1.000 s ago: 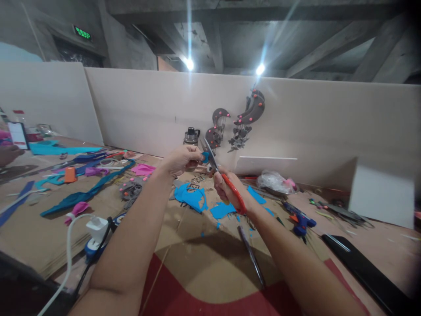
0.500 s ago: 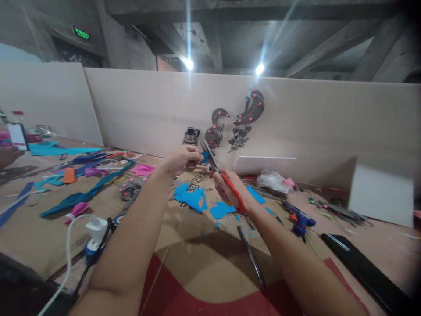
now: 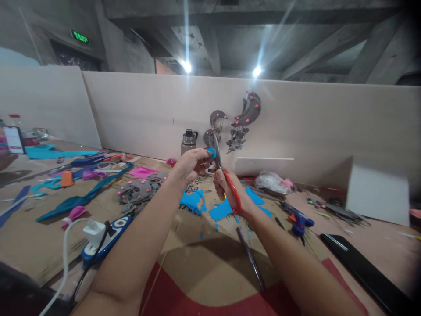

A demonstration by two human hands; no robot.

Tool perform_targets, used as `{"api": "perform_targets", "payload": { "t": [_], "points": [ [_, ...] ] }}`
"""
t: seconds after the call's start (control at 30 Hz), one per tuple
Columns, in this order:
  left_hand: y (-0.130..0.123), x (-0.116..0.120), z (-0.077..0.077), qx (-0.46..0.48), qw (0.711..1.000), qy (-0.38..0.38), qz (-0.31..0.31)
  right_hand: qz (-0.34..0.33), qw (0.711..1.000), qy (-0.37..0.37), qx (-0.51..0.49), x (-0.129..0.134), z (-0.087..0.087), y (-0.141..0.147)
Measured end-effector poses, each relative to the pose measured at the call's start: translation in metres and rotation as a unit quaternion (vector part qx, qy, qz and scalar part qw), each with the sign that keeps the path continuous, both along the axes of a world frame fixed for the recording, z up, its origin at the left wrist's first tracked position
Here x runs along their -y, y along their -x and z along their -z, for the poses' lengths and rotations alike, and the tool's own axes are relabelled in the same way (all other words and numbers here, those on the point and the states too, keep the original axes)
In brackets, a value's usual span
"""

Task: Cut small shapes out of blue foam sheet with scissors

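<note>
**Our scissors (image 3: 233, 189) point up and away beside a small blue piece (image 3: 211, 152)**

Nearest us, red cloth (image 3: 187, 303) borders the cardboard (image 3: 204, 267) on the counter (image 3: 329, 197). A pen (image 3: 250, 256) lies on the cardboard, slanting away to the left; to its right is a long black case (image 3: 358, 267), and to the left a blue-and-white power strip (image 3: 115, 237) holds a white plug (image 3: 94, 231).

Beyond the pen, cut blue sheets (image 3: 220, 210) and tiny scraps lie under our hands, with a blue glue gun (image 3: 300, 221) off to the right.

Above the sheets, our right hand (image 3: 221, 185) has its fingers wrapped round the scissors' handles. The scissors' long axis runs from the lower right to the upper left, steeply, tips away from us. They have glossy orange-red handles with a bit of yellow inside and grey metal blades; how far the blades are parted we cannot tell. Our left hand (image 3: 194, 164) has its fingers pinched shut on the blue piece, just left of the blades. The piece is bright, flat and mostly hidden; its long axis is unclear.

Farther back, a grey pile (image 3: 138, 192) with pink dots lies left, a bottle (image 3: 188, 144) stands behind our left hand, and grey moons (image 3: 250, 112) hang before the pale board (image 3: 148, 109).
</note>
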State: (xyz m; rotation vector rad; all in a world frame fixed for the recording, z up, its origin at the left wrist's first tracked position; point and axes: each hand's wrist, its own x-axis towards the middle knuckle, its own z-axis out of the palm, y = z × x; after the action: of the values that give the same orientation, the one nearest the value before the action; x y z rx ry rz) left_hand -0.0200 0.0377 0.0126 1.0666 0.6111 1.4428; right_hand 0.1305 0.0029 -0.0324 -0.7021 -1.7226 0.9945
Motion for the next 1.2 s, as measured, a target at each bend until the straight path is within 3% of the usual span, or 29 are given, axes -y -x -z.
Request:
{"api": "perform_targets", "payload": {
  "t": [0.27,0.57,0.73,0.9,0.97,1.07,1.2],
  "points": [
    [-0.003,0.006,-0.004,0.039,0.998,0.031,0.022,-0.037,0.999,0.019,-0.013,0.007,-0.009,-0.001],
    [-0.005,0.008,-0.003,0.035,0.999,0.024,0.014,-0.021,1.000,0.003,0.001,0.004,-0.006,-0.002],
    [-0.002,-0.001,0.002,0.020,1.000,0.022,0.011,-0.008,0.997,0.056,-0.055,0.004,-0.007,-0.001],
    [0.007,-0.006,0.000,0.039,0.999,-0.004,-0.037,0.021,0.991,0.102,-0.087,-0.010,-0.004,-0.008],
    [0.012,-0.005,-0.005,0.062,0.995,-0.023,-0.068,0.044,0.993,0.108,-0.029,-0.016,-0.003,-0.009],
    [0.018,-0.002,-0.012,0.079,0.991,-0.036,-0.104,0.086,0.985,0.068,0.136,-0.017,0.000,-0.009],
    [0.021,-0.001,-0.015,0.074,0.991,-0.040,-0.103,0.069,0.930,-0.019,0.362,0.007,0.014,-0.010]
  ]
}}
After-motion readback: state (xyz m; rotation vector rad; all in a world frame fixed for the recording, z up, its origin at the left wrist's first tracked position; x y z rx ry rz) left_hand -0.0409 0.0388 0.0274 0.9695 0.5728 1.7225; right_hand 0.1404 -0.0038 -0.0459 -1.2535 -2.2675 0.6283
